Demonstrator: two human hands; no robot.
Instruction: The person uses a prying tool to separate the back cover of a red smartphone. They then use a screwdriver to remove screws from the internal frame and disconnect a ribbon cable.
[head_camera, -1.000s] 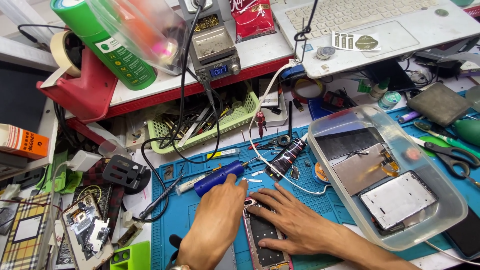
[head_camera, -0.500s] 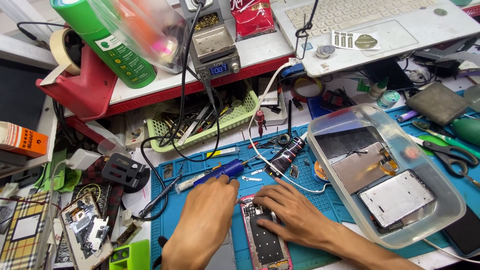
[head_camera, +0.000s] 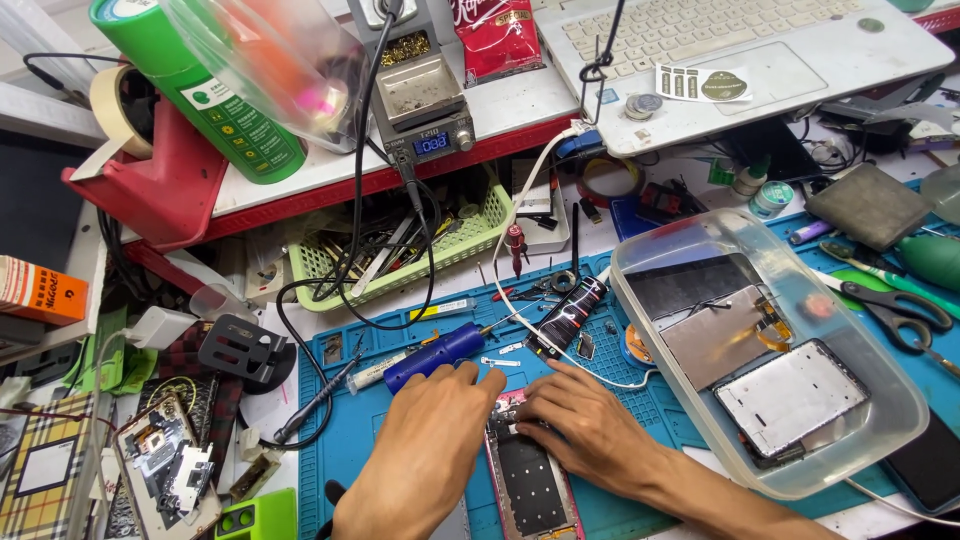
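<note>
The desk (head_camera: 620, 225) is crowded from edge to edge, with a white laptop (head_camera: 740, 50) at its far right corner and a blue work mat (head_camera: 360, 420) spread over the near middle. On the right side of the mat sits a clear plastic tray (head_camera: 905, 400) holding flat phone panels. A green basket (head_camera: 470, 235) of tools stands behind the mat, under the raised shelf that carries a soldering station (head_camera: 420, 110) and a tilted green spray can (head_camera: 215, 105). At the near edge of the desk lies an opened phone (head_camera: 530, 495), its pink frame lengthwise toward the person. The left hand (head_camera: 430, 440) rests over the phone's top left corner, fingers (head_camera: 485, 385) close together and bent down onto it, though whether they pinch anything cannot be told. The right hand (head_camera: 580, 430) lies across the top right of the phone, its fingers (head_camera: 535, 400) slightly spread and pressing flat on the frame, touching the left hand's fingertips. A blue-handled screwdriver (head_camera: 435, 355) lies on the mat just beyond the left hand's knuckles. Black-handled scissors (head_camera: 900, 305) rest near the right edge.
</note>
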